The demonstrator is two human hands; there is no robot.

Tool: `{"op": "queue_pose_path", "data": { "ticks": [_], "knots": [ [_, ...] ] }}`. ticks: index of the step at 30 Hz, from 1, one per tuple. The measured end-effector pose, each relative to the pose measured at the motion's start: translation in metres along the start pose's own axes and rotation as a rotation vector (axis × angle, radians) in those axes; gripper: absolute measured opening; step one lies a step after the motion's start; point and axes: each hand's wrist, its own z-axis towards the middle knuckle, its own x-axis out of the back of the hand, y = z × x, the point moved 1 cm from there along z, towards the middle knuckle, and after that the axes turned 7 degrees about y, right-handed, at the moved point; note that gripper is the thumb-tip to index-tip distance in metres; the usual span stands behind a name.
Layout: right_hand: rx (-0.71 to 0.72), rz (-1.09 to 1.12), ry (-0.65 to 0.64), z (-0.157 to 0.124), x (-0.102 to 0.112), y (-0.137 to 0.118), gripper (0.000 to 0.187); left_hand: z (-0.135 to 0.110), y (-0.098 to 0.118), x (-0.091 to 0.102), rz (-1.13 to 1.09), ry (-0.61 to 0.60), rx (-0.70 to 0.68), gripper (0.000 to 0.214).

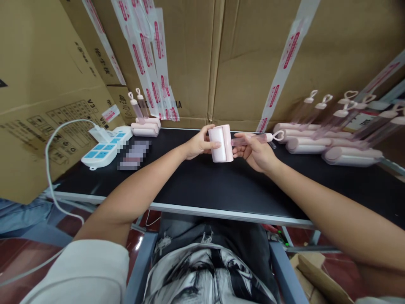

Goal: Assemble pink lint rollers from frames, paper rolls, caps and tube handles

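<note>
Above the middle of the table, my left hand is closed around a pale pink rounded case, thumb on its front face. From the case's right side a see-through pink tube runs sideways, ending in a white cap with a heart-shaped loop. My right hand is closed on this tube, fingers wrapped near the case. Whether tube and case are joined, I cannot tell. At the right stand several similar pink cases with upright looped tubes, and similar pieces stand at the back left.
A white power strip with blue sockets lies on the black table at left, its cable hanging over the edge. Beside it is a blurred-out flat object. Large cardboard boxes wall off the back. Grey chair arms flank my lap.
</note>
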Motion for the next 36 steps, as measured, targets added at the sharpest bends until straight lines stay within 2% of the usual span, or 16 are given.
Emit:
{"op": "queue_pose_path", "data": {
  "ticks": [3, 6, 9, 11, 13, 15, 17, 22, 25, 28, 30, 32, 34, 36],
  "knots": [
    [0.035, -0.033, 0.038, 0.001, 0.0, -0.001, 0.052, 0.002, -0.002, 0.0, -0.039, -0.026, 0.043, 0.09],
    [0.043, -0.024, 0.08, 0.002, 0.001, -0.002, 0.047, 0.01, -0.002, 0.008, -0.035, 0.047, 0.009, 0.076],
    [0.068, -0.013, 0.159, 0.007, 0.01, -0.004, 0.039, 0.017, 0.001, 0.025, 0.034, 0.156, -0.061, 0.054],
    [0.088, -0.01, 0.222, 0.012, 0.02, -0.007, 0.036, 0.018, 0.004, 0.042, 0.231, 0.298, -0.139, 0.044],
    [0.108, -0.029, 0.267, 0.017, 0.032, -0.009, 0.037, 0.016, 0.007, 0.06, 0.591, 0.417, -0.237, 0.046],
    [0.119, -0.058, 0.284, 0.021, 0.039, -0.009, 0.038, 0.014, 0.007, 0.075, 0.94, 0.423, -0.28, 0.054],
    [0.109, -0.062, 0.281, 0.022, 0.041, -0.009, 0.038, 0.014, 0.004, 0.084, 1.118, 0.376, -0.279, 0.058],
    [0.023, 0.004, 0.248, 0.015, 0.029, -0.005, 0.031, 0.02, -0.008, 0.088, 1.214, 0.303, -0.262, 0.057],
    [-0.008, 0.025, 0.177, 0.01, 0.021, -0.004, 0.033, 0.021, -0.008, 0.079, 1.272, 0.341, -0.288, 0.053],
    [-0.011, 0.036, 0.108, 0.006, 0.017, -0.005, 0.035, 0.019, -0.003, 0.059, 1.139, 0.415, -0.377, 0.042],
    [-0.005, 0.036, 0.059, 0.002, 0.014, -0.006, 0.037, 0.016, 0.0, 0.039, 0.825, 0.347, -0.434, 0.046],
    [-0.003, 0.03, -0.011, -0.003, 0.009, -0.009, 0.039, 0.013, 0.002, 0.018, 0.491, 0.203, -0.426, 0.058],
    [-0.01, 0.02, -0.1, -0.009, 0.004, -0.012, 0.042, 0.01, 0.004, 0.002, 0.341, 0.147, -0.439, 0.071],
    [-0.03, 0.016, -0.186, -0.014, -0.001, -0.015, 0.047, 0.007, 0.007, -0.005, 0.283, 0.179, -0.441, 0.073]
  ]
}}
